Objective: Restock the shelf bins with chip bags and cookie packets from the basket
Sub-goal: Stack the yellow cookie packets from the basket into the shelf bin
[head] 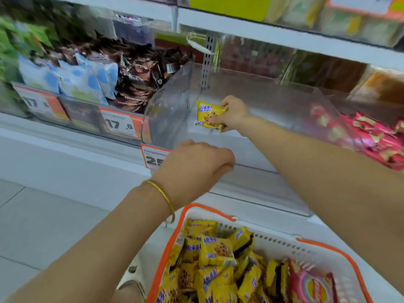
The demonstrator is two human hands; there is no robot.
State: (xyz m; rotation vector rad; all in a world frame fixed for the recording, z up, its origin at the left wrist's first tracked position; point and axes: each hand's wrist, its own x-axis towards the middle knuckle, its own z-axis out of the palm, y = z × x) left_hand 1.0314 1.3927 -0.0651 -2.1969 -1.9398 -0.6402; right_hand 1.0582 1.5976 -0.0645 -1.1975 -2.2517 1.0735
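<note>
Right hand [234, 114], reaching into the clear shelf bin [168, 110], pinches a yellow cookie packet [209, 114] just above the bin's floor. Left hand [194, 165], bangle [161, 193] at the wrist, hangs loosely curled by the bin's front edge, holding nothing I can see; contact I cannot judge. Below, the orange-rimmed basket [284, 248] holds more yellow packets [216, 252] and a pink chip bag [310, 285].

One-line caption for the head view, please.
Right hand holds a yellow cookie packet inside the clear shelf bin; left hand at its front edge, basket of packets below.
</note>
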